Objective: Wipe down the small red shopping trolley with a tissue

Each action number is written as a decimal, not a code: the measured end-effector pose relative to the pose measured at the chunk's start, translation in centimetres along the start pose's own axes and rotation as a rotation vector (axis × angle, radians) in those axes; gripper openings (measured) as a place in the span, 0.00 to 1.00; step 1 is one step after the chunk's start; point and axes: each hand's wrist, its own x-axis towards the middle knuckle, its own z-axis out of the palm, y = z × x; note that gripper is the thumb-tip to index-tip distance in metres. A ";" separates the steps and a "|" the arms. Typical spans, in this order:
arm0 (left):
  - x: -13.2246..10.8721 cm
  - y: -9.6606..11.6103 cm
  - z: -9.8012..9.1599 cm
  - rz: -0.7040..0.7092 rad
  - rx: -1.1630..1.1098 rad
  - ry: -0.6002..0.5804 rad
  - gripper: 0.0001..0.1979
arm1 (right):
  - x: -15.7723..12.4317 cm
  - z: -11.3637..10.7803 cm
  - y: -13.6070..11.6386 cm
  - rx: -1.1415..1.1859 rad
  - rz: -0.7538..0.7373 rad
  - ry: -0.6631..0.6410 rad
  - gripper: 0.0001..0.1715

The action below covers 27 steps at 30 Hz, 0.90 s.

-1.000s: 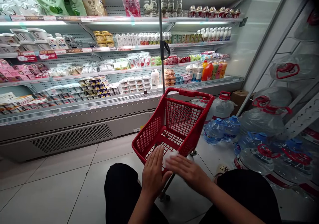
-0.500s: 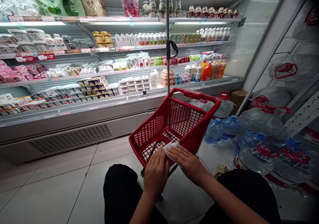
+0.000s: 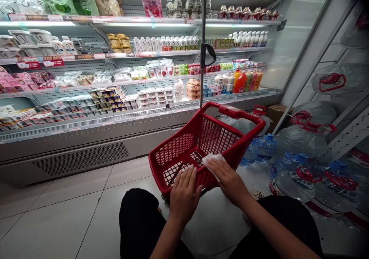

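In the head view a small red shopping cart with lattice plastic sides stands in front of my knees. My left hand grips its near rim, the fingers laid over the top edge and the thumb lower on the outer side. Farther right along the same rim, my right hand presses a crumpled white wipe against the edge. Its fingers lie over the wipe and partly hide it. A gap separates the two hands. From the cart's back rises a red handle frame.
Behind the cart runs an open refrigerated display stocked with yogurt cups, bottles and bags. A dark pole with a black grip stands upright before it. Large water bottles crowd the floor at right. My knees flank the cart's near side.
My right hand has slid right and up along the rim with the wipe, away from my left hand. The cart's handle end has shifted right. My left hand stays near the same spot.
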 end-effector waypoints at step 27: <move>4.5 2.7 2.2 0.131 -0.146 -0.015 0.28 | -1.2 -5.1 6.4 -0.186 0.032 -0.038 0.47</move>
